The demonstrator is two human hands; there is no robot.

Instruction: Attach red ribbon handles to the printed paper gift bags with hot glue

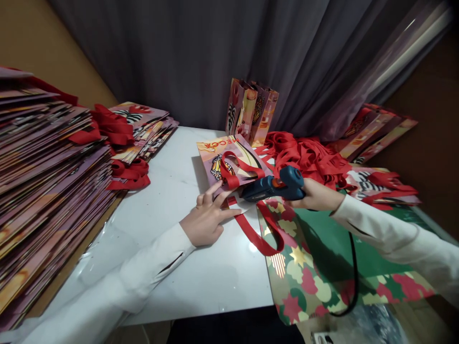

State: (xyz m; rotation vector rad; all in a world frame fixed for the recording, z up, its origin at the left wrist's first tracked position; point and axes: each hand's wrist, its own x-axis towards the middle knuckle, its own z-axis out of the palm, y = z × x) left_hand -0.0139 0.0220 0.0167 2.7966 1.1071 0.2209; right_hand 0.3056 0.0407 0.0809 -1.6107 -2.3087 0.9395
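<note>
Pressing my left hand (207,217) flat on the white worktop (172,191), fingers spread wide, holding nothing; fingertips rest at the near edge of the flat paper bag (233,160). Bag lies on the worktop just ahead of that hand: pinkish-purple print, a monarch butterfly, orange lettering along the far edge, seen upside down. A red ribbon handle (231,174) loops across its face.

My right hand (317,195) is wrapped tight around the blue glue gun (276,186), orange trigger showing, nozzle pointed left toward the bag's near edge, just beside my left fingertips. Whether the nozzle touches the paper I cannot tell. Black cord (353,272) trails from the gun toward me.

Head view, surroundings: a second red ribbon loop (263,236) lies on the worktop between my hands, partly over green wrapping paper (308,277) printed with red and gold leaves. Loose red ribbons (308,155) heaped behind the gun. Tall stack of flat bags (46,181) at left; several bags standing upright (251,112) against the grey curtain (215,52).
</note>
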